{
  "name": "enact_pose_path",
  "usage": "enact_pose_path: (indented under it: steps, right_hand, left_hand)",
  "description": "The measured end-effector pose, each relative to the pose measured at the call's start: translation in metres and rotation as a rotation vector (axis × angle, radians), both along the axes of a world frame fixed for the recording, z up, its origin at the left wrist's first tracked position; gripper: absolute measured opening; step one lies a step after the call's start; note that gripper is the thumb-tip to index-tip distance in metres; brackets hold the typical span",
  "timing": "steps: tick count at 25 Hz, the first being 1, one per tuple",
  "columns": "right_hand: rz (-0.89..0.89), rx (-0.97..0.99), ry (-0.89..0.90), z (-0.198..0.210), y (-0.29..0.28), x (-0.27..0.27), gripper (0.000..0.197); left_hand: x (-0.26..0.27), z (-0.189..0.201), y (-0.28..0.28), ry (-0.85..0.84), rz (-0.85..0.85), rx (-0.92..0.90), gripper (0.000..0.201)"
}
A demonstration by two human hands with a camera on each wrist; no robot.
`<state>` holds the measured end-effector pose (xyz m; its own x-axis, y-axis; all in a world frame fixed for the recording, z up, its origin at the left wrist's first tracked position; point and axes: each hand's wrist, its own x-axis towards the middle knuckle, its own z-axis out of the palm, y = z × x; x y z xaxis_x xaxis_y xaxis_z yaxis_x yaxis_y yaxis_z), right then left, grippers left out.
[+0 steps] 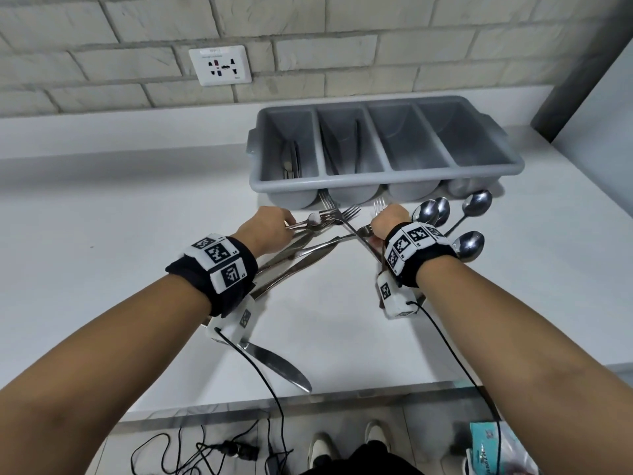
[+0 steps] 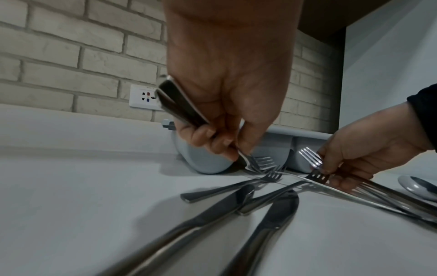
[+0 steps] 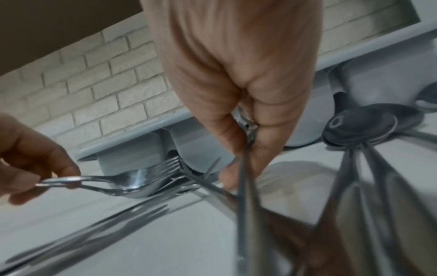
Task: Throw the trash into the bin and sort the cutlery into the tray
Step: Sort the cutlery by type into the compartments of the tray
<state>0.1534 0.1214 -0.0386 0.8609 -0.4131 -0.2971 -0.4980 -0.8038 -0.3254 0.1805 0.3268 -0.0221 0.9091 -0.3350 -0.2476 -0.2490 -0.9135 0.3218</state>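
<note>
Left hand [image 2: 227, 104] pinches two forks [image 2: 256, 164]; right hand [image 3: 238, 89] fork (tines up).

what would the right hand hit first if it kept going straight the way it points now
Most likely the near wall of the grey plastic four-compartment cutlery tray. The right hand, pinching a steel fork, points at it; how much gap remains is unclear.

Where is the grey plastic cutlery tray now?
In the head view, the grey plastic cutlery tray sits right of centre against the brick wall, just beyond both hands.
</note>
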Motion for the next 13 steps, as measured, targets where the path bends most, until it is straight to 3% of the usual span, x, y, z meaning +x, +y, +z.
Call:
enact_pose_path:
  steps: [4, 7, 9, 11, 13]
  right_hand:
    - [0.020, -0.024, 0.005, -0.002, -0.012, -0.005, 0.026]
    - [-0.072, 0.092, -0.030, -0.011, -0.018, -0.007, 0.025]
    - [-0.167, 0.186, -0.076, -0.012, -0.015, -0.013, 0.052]
    - [-0.207, 0.203, -0.042, -0.012, -0.007, -0.020, 0.089]
    - [-0.183, 0.225, -0.027, -0.010, 0.003, -0.024, 0.109]
  left_hand:
    - [-0.007, 0.001, -0.015, 0.083, -0.034, -0.067, 0.039]
    - [-0.010, 0.002, -0.013, 0.197, -0.135, -0.060, 0.064]
    - [-0.016, 0.002, -0.009, 0.199, -0.190, -0.080, 0.069]
    - [-0.025, 0.003, -0.006, 0.206, -0.245, -0.089, 0.058]
    - [-0.035, 0.004, 0.004, 0.292, -0.355, 0.013, 0.055]
